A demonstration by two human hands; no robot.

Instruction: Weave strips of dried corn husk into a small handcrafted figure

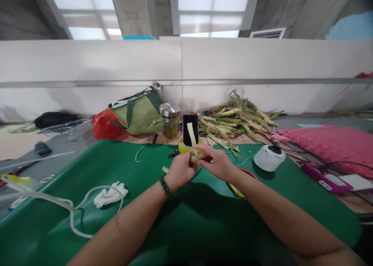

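Note:
A pale green leaf strip (191, 133) stands up between my hands at the middle of the green mat (131, 227). My left hand (180, 171), with a dark green bead bracelet at its wrist, is closed around the lower, bunched part of the strip. From the other side my right hand (217, 163) pinches the same bunched part with thumb and fingers. How the strip is folded there is partly hidden by the fingers. Right behind it a phone (186, 131) leans upright on a yellow stand (182, 147). A short pale piece pokes out beside my left hand.
Behind the mat are a green bag (140, 114), a glass mug with metal lid (169, 122) and a heap of dry leaves (236, 118). A white spool-like roll (268, 158) sits right. White cable (71, 209) and crumpled tissue (110, 195) lie left; a purple power strip (326, 178) lies far right.

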